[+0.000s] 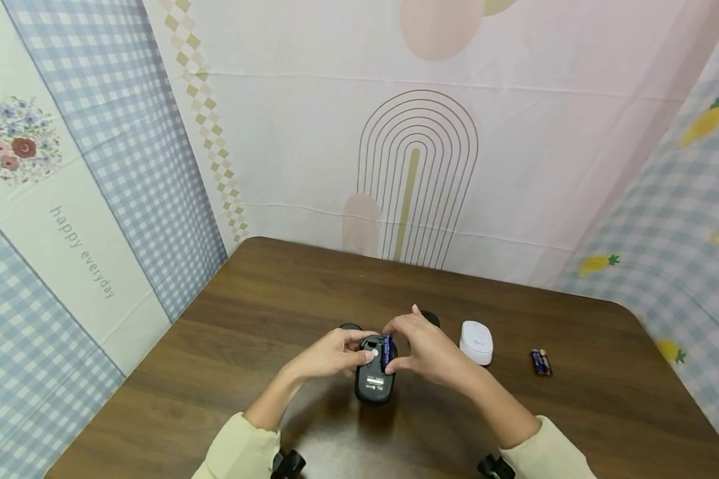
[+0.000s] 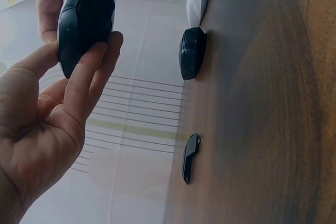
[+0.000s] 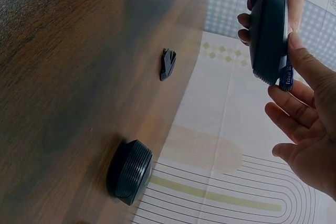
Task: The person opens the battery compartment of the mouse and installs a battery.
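Above the table, my left hand (image 1: 323,356) grips a black computer mouse (image 1: 374,394) with its underside turned up and the battery bay exposed. The left thumb lies across the underside while the fingers support the top shell, as the left wrist view shows. My right hand (image 1: 431,349) pinches a dark blue battery (image 1: 387,351) lengthwise between thumb and fingers, right at the mouse's side. In the right wrist view, one end of that battery (image 3: 286,78) sticks out past the mouse's edge. A black battery cover (image 3: 167,64) lies on the table behind the left hand.
A second black mouse (image 2: 192,53) stands on the table, partly hidden behind the right hand in the head view. To its right is a white mouse (image 1: 476,340), and farther right lie batteries (image 1: 540,362). Patterned cloth (image 1: 299,153) hangs behind the wooden table (image 1: 263,293).
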The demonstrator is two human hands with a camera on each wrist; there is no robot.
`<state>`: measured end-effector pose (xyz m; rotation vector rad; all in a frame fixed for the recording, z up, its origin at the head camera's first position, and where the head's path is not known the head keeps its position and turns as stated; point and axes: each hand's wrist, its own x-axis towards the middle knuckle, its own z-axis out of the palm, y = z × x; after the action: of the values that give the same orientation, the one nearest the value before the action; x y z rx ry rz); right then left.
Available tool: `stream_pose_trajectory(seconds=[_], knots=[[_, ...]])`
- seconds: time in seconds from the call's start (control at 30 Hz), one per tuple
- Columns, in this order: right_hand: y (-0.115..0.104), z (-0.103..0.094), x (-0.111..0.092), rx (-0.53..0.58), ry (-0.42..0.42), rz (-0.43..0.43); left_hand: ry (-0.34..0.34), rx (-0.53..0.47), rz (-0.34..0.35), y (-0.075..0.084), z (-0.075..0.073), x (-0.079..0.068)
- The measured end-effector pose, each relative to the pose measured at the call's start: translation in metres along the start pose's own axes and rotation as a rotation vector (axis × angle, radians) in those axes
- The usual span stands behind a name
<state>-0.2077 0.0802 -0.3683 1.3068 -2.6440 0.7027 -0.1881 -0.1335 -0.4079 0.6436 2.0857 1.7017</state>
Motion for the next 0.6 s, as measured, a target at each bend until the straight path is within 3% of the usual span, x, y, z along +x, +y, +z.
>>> stream_pose_trajectory(seconds=[0.6], knots=[[-0.0007,-0.0019,0.0001,-0.004,-0.022,0.004,-0.003,-0.019,0.015,-0.0007,-0.0003,0.0012]])
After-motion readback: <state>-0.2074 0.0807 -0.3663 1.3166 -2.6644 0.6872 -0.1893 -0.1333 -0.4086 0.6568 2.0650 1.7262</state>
